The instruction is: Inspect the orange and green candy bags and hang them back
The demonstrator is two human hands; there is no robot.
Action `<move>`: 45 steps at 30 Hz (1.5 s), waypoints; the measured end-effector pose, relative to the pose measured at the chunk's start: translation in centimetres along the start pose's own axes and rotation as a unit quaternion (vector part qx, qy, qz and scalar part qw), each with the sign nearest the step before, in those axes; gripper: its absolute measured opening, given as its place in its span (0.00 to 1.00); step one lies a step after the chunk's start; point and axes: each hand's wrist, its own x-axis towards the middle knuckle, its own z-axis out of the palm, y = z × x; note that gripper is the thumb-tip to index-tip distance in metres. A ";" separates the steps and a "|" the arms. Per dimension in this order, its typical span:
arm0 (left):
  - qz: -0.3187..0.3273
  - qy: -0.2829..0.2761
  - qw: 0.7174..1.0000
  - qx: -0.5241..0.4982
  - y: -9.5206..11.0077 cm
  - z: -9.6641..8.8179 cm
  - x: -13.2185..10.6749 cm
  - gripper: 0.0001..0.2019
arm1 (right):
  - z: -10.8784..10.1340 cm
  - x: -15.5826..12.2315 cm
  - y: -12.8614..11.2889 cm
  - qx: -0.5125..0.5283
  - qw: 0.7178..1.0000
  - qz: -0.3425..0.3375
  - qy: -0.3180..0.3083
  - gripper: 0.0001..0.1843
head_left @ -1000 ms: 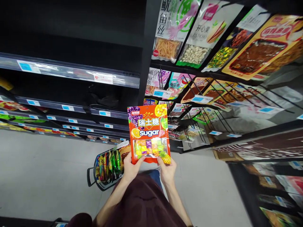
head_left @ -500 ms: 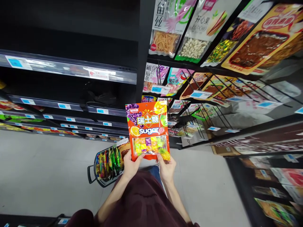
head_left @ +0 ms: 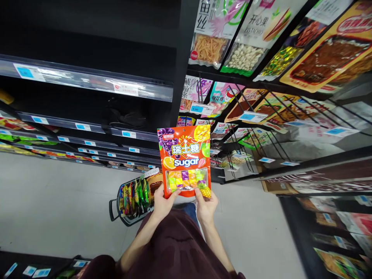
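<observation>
An orange-red bag of candy (head_left: 186, 157), printed "sugar" with fruit pictures, faces me upright in front of my body. A clear window near its bottom shows colourful wrapped cubes. My left hand (head_left: 163, 201) pinches the lower left corner, thumb on the front. At the lower right my right hand (head_left: 205, 203) grips the bag the same way. The fingers behind the bag are hidden. Below and to the left, a dark shopping basket (head_left: 128, 221) on the floor holds several green and yellow snack packets (head_left: 133, 195) and a brown-printed pack (head_left: 155, 182).
A black shelf unit (head_left: 87, 46) with price tags stands ahead on the left. On the right, hooks carry hanging snack bags, among them pistachios (head_left: 244, 58). Thin metal hook rods (head_left: 270, 104) stick out there. A cardboard box (head_left: 277, 186) sits low at right. Grey floor (head_left: 72, 201) lies below.
The view has shifted slightly, so the bag and shelves appear a little further right. Both hands keep the same hold on the bag of candy.
</observation>
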 end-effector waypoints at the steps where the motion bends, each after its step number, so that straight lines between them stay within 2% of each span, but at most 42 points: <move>1: -0.003 0.001 1.000 0.001 0.0 0.0 0.0 0.15 | 0.1 0.0 0.0 -0.006 1.000 0.000 0.003 0.22; 6: -0.004 -0.007 1.000 -0.011 0.3 0.0 0.3 0.15 | 0.2 0.0 -0.3 -0.024 1.000 -0.009 0.009 0.25; 15: -0.010 -0.019 0.999 -0.040 0.3 0.0 0.8 0.16 | 0.1 0.3 -0.2 -0.006 1.000 -0.012 -0.007 0.18; 22: -0.003 -0.005 1.000 -0.001 0.0 -0.3 1.2 0.15 | 1.1 0.5 -0.4 -0.027 0.999 -0.019 0.013 0.21; 31: -0.003 -0.001 1.000 0.001 0.5 -0.5 1.6 0.15 | 1.7 0.4 -0.6 0.031 0.999 0.017 -0.003 0.16; 40: -0.003 0.005 1.000 0.011 1.1 -0.3 1.7 0.15 | 1.6 0.5 -0.6 0.056 0.998 0.023 0.004 0.15; 45: -0.010 0.005 1.000 0.000 1.0 -0.3 1.6 0.15 | 1.8 0.4 -0.8 0.013 1.000 0.001 0.005 0.16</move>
